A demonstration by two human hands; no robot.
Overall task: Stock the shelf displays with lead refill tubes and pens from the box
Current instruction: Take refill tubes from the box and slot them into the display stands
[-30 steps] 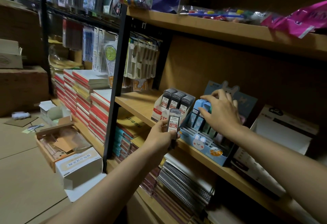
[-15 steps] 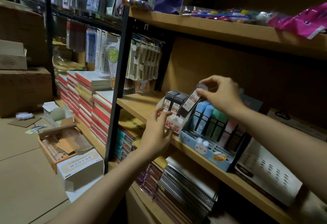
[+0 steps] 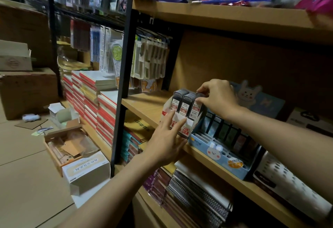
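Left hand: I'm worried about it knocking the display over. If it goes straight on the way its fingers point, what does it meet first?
The left hand already touches the white lead refill display box; the refill tubes lie behind, though depth is unclear.

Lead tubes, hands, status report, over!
Left hand open, steadying white display box. Right hand pinching lead refill tube into box. Nothing blocking.

Both forearms are bare to the frame edge, with no sleeves, and the left hand (image 3: 166,141) and right hand (image 3: 219,96) are ungloved.
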